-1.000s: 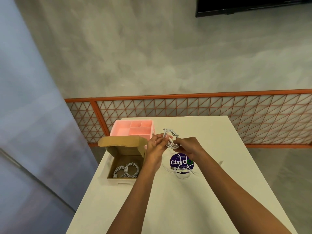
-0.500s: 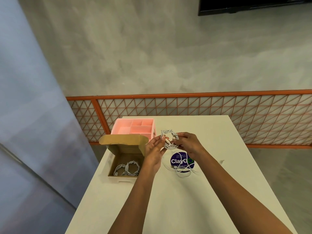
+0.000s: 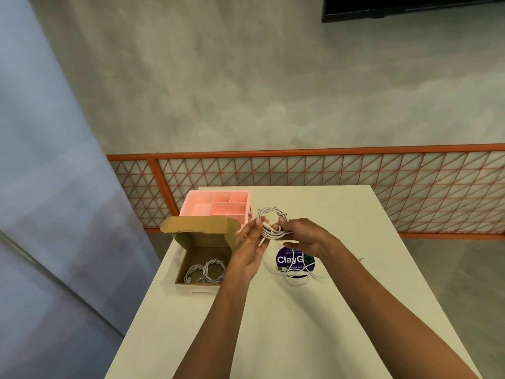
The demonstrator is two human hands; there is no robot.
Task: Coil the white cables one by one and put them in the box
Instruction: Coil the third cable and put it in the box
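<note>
Coiled white cable (image 3: pixel 273 224), aloft just right of the box (image 3: pixel 203 239); left hand (image 3: pixel 247 255) and right hand (image 3: pixel 303 236) each pinch its turns with curled fingers. Likely light, limp, springy: best gripped across bundled loops, lest they unwind.

Box and tray, left on the tabletop (image 3: pixel 328 310).
The tray (image 3: pixel 188 206) sits behind the box (image 3: pixel 203 254). 2 coiled cables (image 3: pixel 206 272) lie in the box. To its right a loose cable (image 3: pixel 296 280) lies on a sticker (image 3: pixel 289 259), under the left hand (image 3: pixel 248 250), the right hand (image 3: pixel 303 236) and their coil (image 3: pixel 272 222).
</note>
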